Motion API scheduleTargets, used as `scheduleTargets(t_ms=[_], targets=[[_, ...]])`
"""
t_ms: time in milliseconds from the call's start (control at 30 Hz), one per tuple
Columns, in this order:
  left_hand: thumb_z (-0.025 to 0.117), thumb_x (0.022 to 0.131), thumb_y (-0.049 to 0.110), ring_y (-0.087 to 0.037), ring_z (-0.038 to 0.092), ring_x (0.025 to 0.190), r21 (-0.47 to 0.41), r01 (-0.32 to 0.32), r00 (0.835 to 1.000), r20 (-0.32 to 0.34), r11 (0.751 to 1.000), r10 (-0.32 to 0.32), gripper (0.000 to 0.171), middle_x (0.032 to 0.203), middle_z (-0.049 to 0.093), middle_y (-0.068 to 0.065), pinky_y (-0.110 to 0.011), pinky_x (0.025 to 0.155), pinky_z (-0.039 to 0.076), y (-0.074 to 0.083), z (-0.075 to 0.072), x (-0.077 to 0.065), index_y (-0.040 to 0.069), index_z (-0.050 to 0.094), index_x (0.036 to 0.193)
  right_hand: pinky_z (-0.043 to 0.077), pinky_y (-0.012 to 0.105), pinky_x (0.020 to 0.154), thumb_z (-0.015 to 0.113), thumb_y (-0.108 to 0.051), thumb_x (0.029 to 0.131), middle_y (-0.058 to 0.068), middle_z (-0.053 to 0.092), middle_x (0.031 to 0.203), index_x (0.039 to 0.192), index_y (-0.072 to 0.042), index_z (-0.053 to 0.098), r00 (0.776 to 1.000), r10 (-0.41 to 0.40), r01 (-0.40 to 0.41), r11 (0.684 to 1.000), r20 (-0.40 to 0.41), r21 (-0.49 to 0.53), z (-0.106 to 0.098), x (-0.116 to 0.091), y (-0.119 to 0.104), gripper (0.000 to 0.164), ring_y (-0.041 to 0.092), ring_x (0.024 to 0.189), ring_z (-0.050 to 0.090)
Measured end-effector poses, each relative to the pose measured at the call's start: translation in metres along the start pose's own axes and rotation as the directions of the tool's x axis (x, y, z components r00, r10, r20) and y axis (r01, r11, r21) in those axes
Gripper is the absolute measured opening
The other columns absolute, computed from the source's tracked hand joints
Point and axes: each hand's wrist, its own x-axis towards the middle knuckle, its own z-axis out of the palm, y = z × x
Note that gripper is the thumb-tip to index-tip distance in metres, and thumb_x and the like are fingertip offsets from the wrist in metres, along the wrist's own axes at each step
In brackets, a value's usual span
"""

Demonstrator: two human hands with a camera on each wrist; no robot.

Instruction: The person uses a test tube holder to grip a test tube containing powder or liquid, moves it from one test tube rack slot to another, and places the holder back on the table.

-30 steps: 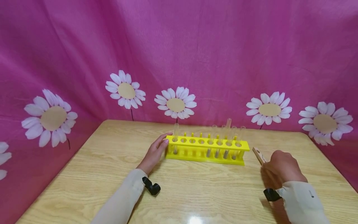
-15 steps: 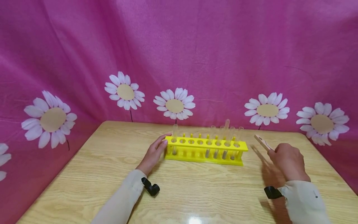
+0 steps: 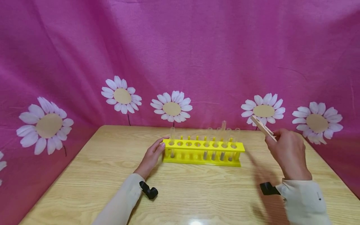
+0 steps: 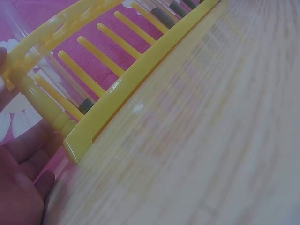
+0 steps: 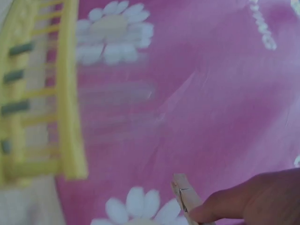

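A yellow test tube rack [image 3: 202,161] stands on the table with glass test tubes upright in it. One test tube [image 3: 172,134] is in the leftmost hole; several more fill the right-hand holes, one of them [image 3: 223,125] sticking up higher. Dark grey matter [image 4: 86,106] lies in the tubes' bottoms. My left hand [image 3: 150,157] holds the rack's left end, thumb at the front of its top shelf. Between thumb and fingers, my right hand [image 3: 289,153] grips a wooden test tube holder [image 3: 262,127] with a metal spring, raised right of the rack, its tip pointing up and left.
The wood-grain table [image 3: 180,193] reaches back to a pink curtain [image 3: 197,62] printed with white daisies. Black wrist mounts [image 3: 149,190] sit on both cream sleeves [image 3: 305,200].
My right hand has lifted the wooden test tube holder up from near the tabletop. The left hand stays on the rack; the head view has shifted slightly.
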Motion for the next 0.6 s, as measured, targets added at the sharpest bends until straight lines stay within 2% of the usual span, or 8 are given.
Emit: scheduleTargets(t_ms=[167,200,400,600], targets=[[0.043,0.104,0.032,-0.025,0.031,0.140,-0.016,-0.003,1.000,0.009,1.000,0.003,0.045,0.151,0.040,-0.004,-0.048,0.115,0.019,-0.002,-0.002,0.001,0.014,0.044,0.146,0.042,0.032,0.050,0.064,-0.020,0.091,0.025,0.060,0.097,0.112,0.008,0.064,1.000,-0.015,0.015,0.999,0.002,0.047,-0.004,-0.006,-0.033,0.036,0.034,0.074,0.051],[0.043,0.104,0.034,-0.024,0.032,0.139,-0.018,-0.009,1.000,0.004,1.000,0.009,0.046,0.151,0.040,-0.003,-0.048,0.115,0.020,-0.006,-0.002,0.002,0.015,0.044,0.145,0.042,0.031,0.049,0.064,-0.020,0.091,0.025,0.060,0.098,0.113,0.008,0.064,1.000,-0.027,0.027,0.998,-0.001,0.054,-0.004,-0.008,-0.039,0.036,0.033,0.073,0.051],[0.046,0.099,0.048,-0.023,0.036,0.135,-0.026,-0.025,0.999,-0.038,0.999,0.024,0.051,0.148,0.044,0.003,-0.050,0.114,0.021,-0.034,0.001,0.015,0.022,0.049,0.143,0.038,0.033,0.051,0.068,-0.020,0.090,0.020,0.066,0.089,0.107,0.005,0.068,0.983,-0.172,0.176,0.982,-0.062,0.074,0.001,-0.019,-0.071,0.030,0.028,0.064,0.052],[0.046,0.100,0.047,-0.023,0.037,0.135,-0.025,-0.022,0.999,-0.039,0.999,0.021,0.050,0.148,0.044,0.001,-0.049,0.114,0.022,-0.034,0.001,0.015,0.021,0.049,0.143,0.041,0.032,0.054,0.069,-0.016,0.089,0.016,0.064,0.086,0.101,0.003,0.069,0.964,-0.245,0.259,0.954,-0.102,0.152,0.014,-0.029,-0.097,0.023,0.027,0.066,0.053]])
